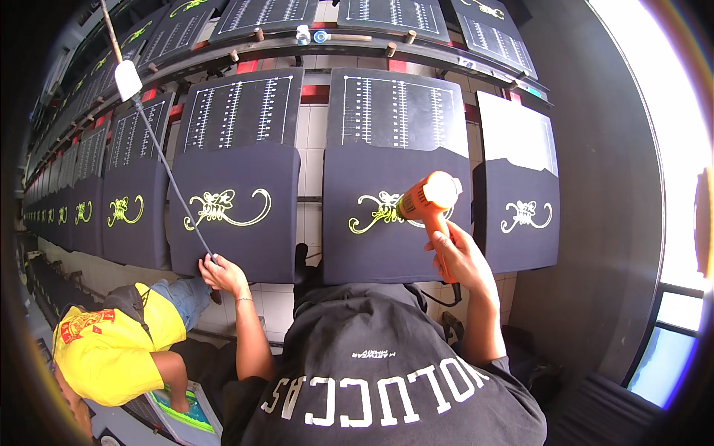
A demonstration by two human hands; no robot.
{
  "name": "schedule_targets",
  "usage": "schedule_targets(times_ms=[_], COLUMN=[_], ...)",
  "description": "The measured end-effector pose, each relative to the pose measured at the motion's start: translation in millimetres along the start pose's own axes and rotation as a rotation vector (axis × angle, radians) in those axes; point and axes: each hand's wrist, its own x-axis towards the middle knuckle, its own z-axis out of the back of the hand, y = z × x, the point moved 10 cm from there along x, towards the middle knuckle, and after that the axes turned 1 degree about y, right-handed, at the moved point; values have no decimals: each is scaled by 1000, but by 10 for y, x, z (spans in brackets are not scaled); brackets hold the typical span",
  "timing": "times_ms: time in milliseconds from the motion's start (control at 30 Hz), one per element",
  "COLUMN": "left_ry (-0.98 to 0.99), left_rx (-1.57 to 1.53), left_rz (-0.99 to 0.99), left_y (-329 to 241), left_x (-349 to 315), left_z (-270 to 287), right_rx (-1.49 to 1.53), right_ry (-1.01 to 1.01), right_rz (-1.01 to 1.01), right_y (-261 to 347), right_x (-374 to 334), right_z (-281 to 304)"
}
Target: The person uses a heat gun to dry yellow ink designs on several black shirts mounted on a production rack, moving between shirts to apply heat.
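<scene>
My right hand is wrapped round the grip of an orange heat gun. The gun's nozzle points left, over the yellow-green swirl print on a black shirt, and hides part of that print. A black cord hangs below the grip. My left hand pinches a dark power cable that runs up to a white socket block hanging at upper left. Behind that cable lies another black shirt with a bright yellow-green swirl print.
Ruled black boards dressed with printed shirts stand in rows to the left and far side. The right-hand shirt's print looks paler. A rail carries a tape roll. A person in a yellow shirt bends over a screen frame at lower left.
</scene>
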Motion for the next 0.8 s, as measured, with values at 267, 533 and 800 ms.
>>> schedule_targets(times_ms=[267, 533, 800], left_ry=[-77, -85, -101], left_rx=[52, 57, 30], left_rz=[-64, -89, -107], left_y=[-170, -106, -221], left_x=[-40, -32, -40], left_z=[66, 20, 113], right_rx=[-61, -51, -41], right_ry=[60, 48, -29], right_rz=[-4, 20, 48], right_y=[1, 49, 296], right_x=[-1, 126, 337], right_z=[-171, -301, -370])
